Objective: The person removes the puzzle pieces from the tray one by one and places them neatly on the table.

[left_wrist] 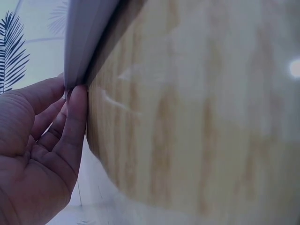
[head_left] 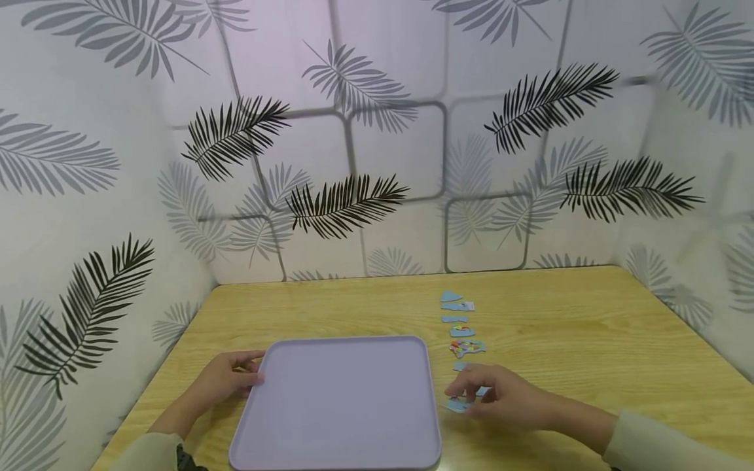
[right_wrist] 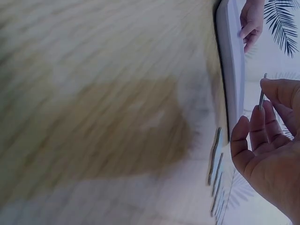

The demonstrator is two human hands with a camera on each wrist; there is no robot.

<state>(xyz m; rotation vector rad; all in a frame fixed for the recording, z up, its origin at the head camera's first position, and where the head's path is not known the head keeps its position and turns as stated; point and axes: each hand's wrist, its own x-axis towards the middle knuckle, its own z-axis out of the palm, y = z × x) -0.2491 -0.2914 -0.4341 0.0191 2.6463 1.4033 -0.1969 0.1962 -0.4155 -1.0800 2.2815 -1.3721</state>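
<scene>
A flat lilac tray with a raised rim lies on the table. My left hand grips its left rim; in the left wrist view the thumb and fingertips pinch the tray edge. Beyond the tray's right side, my right hand pinches a thin light-blue puzzle piece, seen edge-on in the right wrist view as a thin puzzle piece between thumb and fingers. Another blue piece shows partly behind that hand. A multicoloured puzzle piece lies farther back.
Several more flat pieces, including a triangular blue one, form a column running back from the right hand. The wood-grain table meets leaf-patterned walls at the back and sides.
</scene>
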